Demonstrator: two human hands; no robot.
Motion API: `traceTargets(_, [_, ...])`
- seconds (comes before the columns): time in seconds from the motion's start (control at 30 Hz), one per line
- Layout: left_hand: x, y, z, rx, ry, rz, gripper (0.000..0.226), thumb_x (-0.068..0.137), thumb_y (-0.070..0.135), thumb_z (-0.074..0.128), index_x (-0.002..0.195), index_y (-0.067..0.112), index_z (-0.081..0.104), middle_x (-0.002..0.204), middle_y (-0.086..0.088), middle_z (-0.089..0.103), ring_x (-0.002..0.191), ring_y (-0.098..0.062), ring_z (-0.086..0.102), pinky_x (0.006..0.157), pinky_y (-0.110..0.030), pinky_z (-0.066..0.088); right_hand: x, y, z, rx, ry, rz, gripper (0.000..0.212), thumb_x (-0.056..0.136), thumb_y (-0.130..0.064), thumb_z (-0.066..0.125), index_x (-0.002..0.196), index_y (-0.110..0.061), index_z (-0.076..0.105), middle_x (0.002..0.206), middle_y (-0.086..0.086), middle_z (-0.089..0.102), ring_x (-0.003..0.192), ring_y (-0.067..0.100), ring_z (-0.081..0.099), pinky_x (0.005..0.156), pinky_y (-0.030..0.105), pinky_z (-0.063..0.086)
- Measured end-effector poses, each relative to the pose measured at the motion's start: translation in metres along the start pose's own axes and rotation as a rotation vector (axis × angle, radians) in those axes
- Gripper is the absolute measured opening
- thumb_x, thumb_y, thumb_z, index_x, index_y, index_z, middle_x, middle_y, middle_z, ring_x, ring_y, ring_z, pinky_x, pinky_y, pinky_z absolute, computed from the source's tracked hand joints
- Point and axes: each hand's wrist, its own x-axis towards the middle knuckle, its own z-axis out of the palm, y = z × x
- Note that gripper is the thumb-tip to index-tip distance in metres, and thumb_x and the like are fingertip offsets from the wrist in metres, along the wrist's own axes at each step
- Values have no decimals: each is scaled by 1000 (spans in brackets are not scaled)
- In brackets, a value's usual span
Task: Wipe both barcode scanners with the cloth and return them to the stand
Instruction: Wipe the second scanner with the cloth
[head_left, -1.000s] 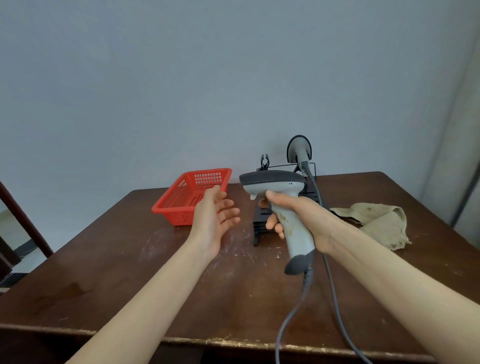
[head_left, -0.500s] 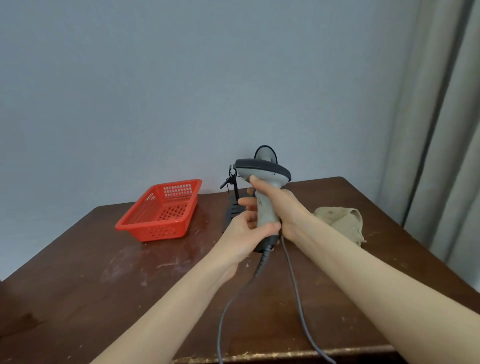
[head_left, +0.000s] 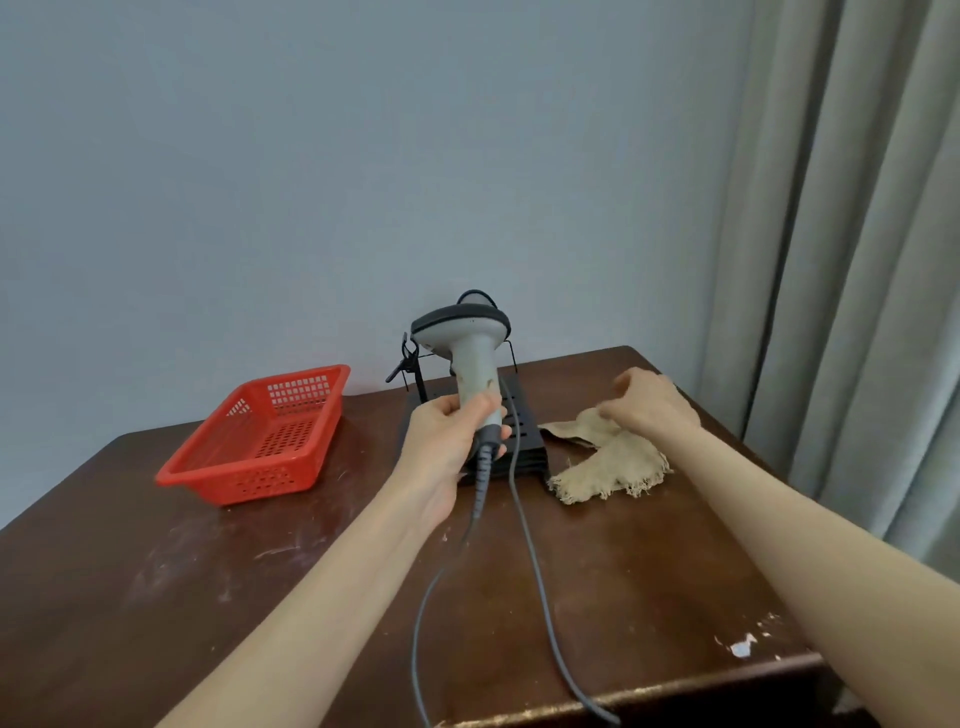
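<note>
My left hand (head_left: 452, 431) grips the lower handle of a grey barcode scanner (head_left: 467, 353), which stands upright with its dark-topped head facing left, above the black stand (head_left: 522, 441). Behind its head, only the dark top of the second scanner (head_left: 475, 296) shows on the stand. The beige frayed cloth (head_left: 608, 467) lies on the table just right of the stand. My right hand (head_left: 649, 405) is on the cloth's far part, and its curled fingers pinch a raised fold there.
Two grey cables (head_left: 530, 545) run from the scanners over the table's front edge. A red plastic basket (head_left: 260, 441) sits at the back left. The brown table (head_left: 156, 597) ends close to a grey curtain (head_left: 857, 260) on the right.
My right hand has let go of the scanner and moved right onto the cloth. My left hand has taken over the scanner's handle. The view has shifted right.
</note>
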Motion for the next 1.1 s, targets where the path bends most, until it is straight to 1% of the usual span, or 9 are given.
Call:
traceTargets(0.17, [3,-3,-9,28,7,10,17,88,17,63,95,2,60,88,-9,67,56,-7,64,56,-24,55,9,18,16,-331,-170,12,73,76,-15,51,144,-32,32,150,5,23,132,33,31,102,43,41])
traceTargets(0.33, [5,-3,-21,44,39,25,10,89,15,61,90,5,60,88,-11,67,54,-7,64,54,-23,54,16,19,25,-309,-228,-8,63,72,-12,54,134,-22,48,116,4,58,96,23,60,79,34,53])
traceTargets(0.47, [6,-4,-29,40,52,33,12,89,17,61,90,5,60,87,-9,67,54,-6,63,54,-22,54,20,11,27,-221,-30,-52,36,75,-18,57,111,-18,63,94,4,64,88,25,63,76,32,53])
traceTargets(0.63, [9,-5,-35,24,74,36,14,89,19,61,92,5,60,86,-7,68,57,-6,65,54,-22,55,19,1,17,-374,341,-346,34,82,-31,55,115,-21,55,105,4,64,103,28,52,80,36,41])
traceTargets(0.73, [11,-6,-36,21,72,35,12,89,18,61,93,6,60,88,-8,68,60,-8,65,56,-23,55,15,9,26,-597,118,-381,46,79,-59,53,116,-31,57,111,-1,63,110,24,50,87,38,37])
traceTargets(0.8, [11,-7,-37,22,70,28,11,89,16,61,93,6,60,89,-9,68,62,-9,65,58,-24,55,10,14,30,-381,-25,-272,48,80,-68,44,107,-35,65,106,-2,67,104,22,57,85,36,41])
traceTargets(0.9, [11,-10,-39,17,73,12,14,90,16,60,96,3,61,90,-9,68,59,-8,64,55,-23,54,11,16,24,-72,48,-150,35,87,-57,47,94,-30,69,103,2,69,90,23,62,72,32,47])
traceTargets(1.0, [11,-13,-41,-14,78,-8,21,89,17,61,101,-1,61,86,-8,68,57,-7,64,52,-21,54,16,17,21,-162,-16,-79,39,81,-52,61,112,-27,61,115,1,63,104,24,60,76,32,45])
traceTargets(1.1, [9,-14,-41,-71,79,-46,26,89,18,61,103,-5,61,82,-9,67,56,-8,63,50,-21,53,13,13,27,-235,-121,-5,54,74,-58,65,112,-20,58,104,0,61,97,23,59,74,32,45])
